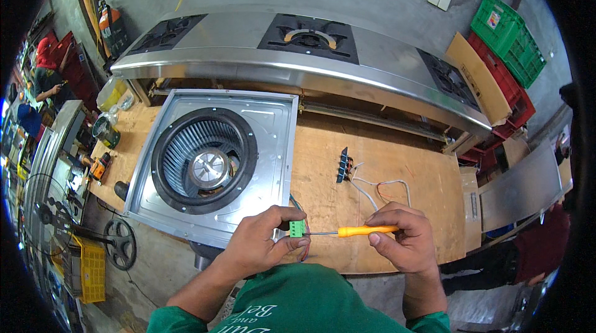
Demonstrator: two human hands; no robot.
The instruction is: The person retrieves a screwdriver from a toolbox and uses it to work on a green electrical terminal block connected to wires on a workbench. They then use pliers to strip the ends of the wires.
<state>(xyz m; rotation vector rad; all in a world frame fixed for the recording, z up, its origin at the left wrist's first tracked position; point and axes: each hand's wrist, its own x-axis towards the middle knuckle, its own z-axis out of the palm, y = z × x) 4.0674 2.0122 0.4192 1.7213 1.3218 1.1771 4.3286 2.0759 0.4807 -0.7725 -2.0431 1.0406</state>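
Cloth shirt, smooth slim-shanked screwdriver

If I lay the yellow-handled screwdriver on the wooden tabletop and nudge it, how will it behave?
The yellow-handled screwdriver may roll a little, since its handle looks rounded. It's probably stiff: the slim metal shaft runs straight. Likely light too, as the right hand holds it only by the handle, almost level.

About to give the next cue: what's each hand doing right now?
Left hand: closed, pinching the green connector.
Right hand: closed, holding the screwdriver by its handle.
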